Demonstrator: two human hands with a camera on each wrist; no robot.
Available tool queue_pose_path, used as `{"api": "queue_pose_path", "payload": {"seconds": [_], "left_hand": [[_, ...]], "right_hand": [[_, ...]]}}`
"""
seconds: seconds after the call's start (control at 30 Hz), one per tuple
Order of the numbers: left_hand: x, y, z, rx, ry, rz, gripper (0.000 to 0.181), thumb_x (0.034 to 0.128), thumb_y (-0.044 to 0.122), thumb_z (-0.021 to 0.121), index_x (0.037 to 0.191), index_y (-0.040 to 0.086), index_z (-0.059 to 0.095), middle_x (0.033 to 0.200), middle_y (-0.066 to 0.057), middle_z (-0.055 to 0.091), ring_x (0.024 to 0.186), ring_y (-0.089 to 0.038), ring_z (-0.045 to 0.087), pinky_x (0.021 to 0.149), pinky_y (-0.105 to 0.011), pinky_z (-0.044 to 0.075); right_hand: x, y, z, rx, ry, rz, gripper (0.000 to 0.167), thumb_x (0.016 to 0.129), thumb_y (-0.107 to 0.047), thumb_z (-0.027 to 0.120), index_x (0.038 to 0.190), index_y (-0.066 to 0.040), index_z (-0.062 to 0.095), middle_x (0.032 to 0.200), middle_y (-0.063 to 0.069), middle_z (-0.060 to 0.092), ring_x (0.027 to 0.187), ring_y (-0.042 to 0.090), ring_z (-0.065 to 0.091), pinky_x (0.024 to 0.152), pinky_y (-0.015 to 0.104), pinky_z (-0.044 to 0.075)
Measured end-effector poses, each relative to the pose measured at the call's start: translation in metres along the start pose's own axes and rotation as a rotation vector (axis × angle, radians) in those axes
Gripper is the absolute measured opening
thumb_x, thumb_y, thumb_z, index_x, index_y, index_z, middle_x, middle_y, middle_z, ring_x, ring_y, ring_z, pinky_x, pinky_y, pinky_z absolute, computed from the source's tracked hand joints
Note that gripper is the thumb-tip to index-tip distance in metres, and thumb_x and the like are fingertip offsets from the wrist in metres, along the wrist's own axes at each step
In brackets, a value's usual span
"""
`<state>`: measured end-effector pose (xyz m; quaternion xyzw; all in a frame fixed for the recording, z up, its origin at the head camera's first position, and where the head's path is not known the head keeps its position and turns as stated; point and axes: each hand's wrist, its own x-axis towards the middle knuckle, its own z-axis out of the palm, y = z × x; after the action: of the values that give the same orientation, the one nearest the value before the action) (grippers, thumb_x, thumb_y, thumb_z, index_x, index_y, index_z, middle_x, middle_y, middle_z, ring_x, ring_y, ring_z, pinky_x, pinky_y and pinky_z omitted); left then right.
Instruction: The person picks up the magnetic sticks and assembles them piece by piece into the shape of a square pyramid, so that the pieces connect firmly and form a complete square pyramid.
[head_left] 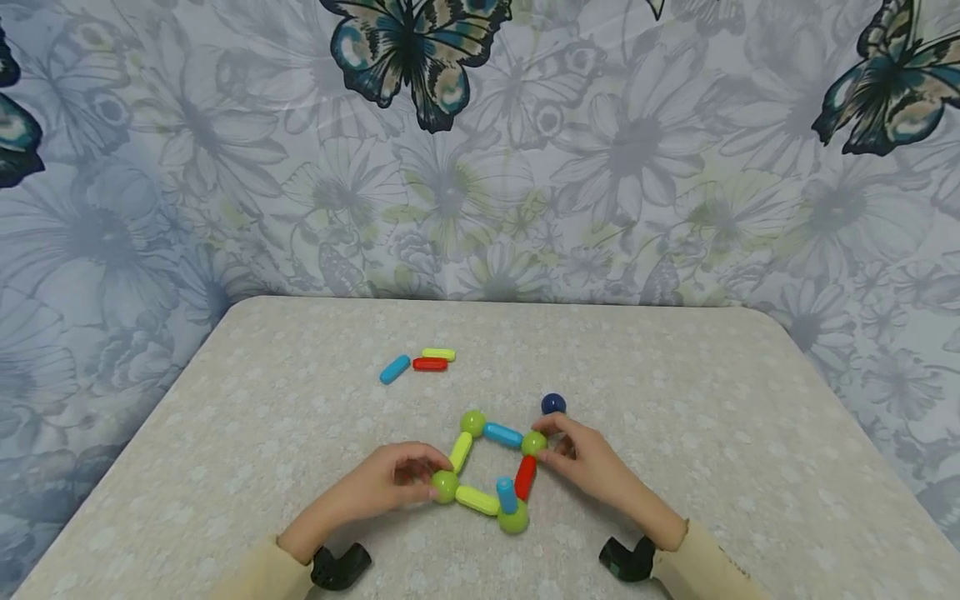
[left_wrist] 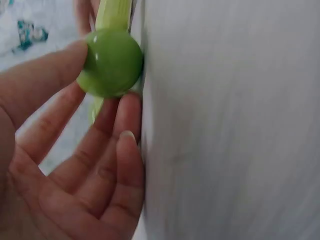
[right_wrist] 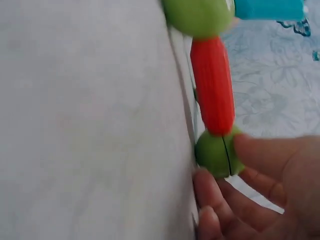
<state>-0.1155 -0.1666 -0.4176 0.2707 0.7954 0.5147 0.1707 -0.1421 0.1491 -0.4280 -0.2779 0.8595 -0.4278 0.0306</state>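
A four-sided frame of rods and green balls lies on the table. My left hand (head_left: 390, 477) pinches the green ball (head_left: 445, 486) at its left corner between thumb and fingers; the left wrist view shows this ball (left_wrist: 112, 62) close up. At the back right corner, my right hand (head_left: 588, 458) pinches another green ball (head_left: 534, 442), joined to a red rod (head_left: 527, 477) and a blue rod (head_left: 503, 435). Yellow-green rods (head_left: 477, 500) form the other two sides. From the front green ball (head_left: 513, 518) a short blue rod (head_left: 507, 494) stands up. Another green ball (head_left: 472, 423) marks the back corner.
A dark blue ball (head_left: 553, 404) sits just behind my right fingers. Farther back lie a loose blue rod (head_left: 394, 369), a red rod (head_left: 431, 364) and a yellow-green rod (head_left: 438, 354). The pale table (head_left: 675, 375) ends at a flowered backdrop (head_left: 450, 192).
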Motion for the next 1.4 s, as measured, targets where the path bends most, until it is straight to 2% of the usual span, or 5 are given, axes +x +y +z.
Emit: {"api": "queue_pose_path", "payload": {"seconds": [0.27, 0.47, 0.77, 1.0, 1.4], "left_hand": [[0.003, 0.012, 0.023, -0.021, -0.039, 0.043, 0.029, 0.0843, 0.012, 0.071, 0.112, 0.009, 0.065, 0.095, 0.003, 0.065, 0.081, -0.011, 0.061, 0.069, -0.028, 0.051], [0.009, 0.012, 0.0, 0.029, -0.054, 0.059, 0.026, 0.09, 0.015, 0.065, 0.114, 0.006, 0.065, 0.1, -0.001, 0.066, 0.087, -0.014, 0.061, 0.072, -0.03, 0.051], [0.048, -0.017, -0.08, 0.239, 0.526, -0.197, 0.033, 0.092, 0.015, 0.062, 0.122, 0.002, 0.058, 0.115, -0.016, 0.059, 0.104, -0.033, 0.055, 0.083, -0.046, 0.047], [0.067, -0.037, -0.094, 0.378, 0.481, -0.373, 0.036, 0.0891, 0.02, 0.066, 0.118, -0.001, 0.059, 0.106, -0.019, 0.06, 0.094, -0.033, 0.056, 0.074, -0.042, 0.048], [0.054, -0.031, -0.085, 0.297, 0.498, -0.369, 0.033, 0.0912, 0.023, 0.063, 0.11, -0.004, 0.062, 0.102, -0.017, 0.063, 0.093, -0.031, 0.059, 0.073, -0.04, 0.049]], "right_hand": [[0.009, 0.011, -0.001, 0.016, 0.088, 0.01, 0.032, 0.088, -0.01, 0.067, 0.119, -0.011, 0.062, 0.105, 0.001, 0.063, 0.066, 0.008, 0.054, 0.057, 0.025, 0.047], [0.01, 0.014, -0.002, 0.05, 0.075, 0.022, 0.032, 0.09, -0.016, 0.065, 0.122, -0.012, 0.061, 0.106, 0.001, 0.062, 0.064, 0.009, 0.052, 0.056, 0.025, 0.045], [0.009, 0.018, 0.002, 0.075, 0.069, 0.032, 0.032, 0.09, -0.015, 0.064, 0.122, -0.012, 0.062, 0.097, -0.001, 0.062, 0.064, 0.01, 0.053, 0.056, 0.025, 0.045], [0.01, 0.017, 0.005, 0.09, 0.07, 0.04, 0.032, 0.09, -0.015, 0.065, 0.121, -0.012, 0.062, 0.097, -0.001, 0.062, 0.064, 0.011, 0.053, 0.056, 0.025, 0.045], [0.011, 0.015, 0.003, 0.094, 0.072, 0.055, 0.031, 0.09, -0.016, 0.065, 0.12, -0.012, 0.062, 0.092, -0.003, 0.061, 0.063, 0.011, 0.052, 0.054, 0.024, 0.043]]}}
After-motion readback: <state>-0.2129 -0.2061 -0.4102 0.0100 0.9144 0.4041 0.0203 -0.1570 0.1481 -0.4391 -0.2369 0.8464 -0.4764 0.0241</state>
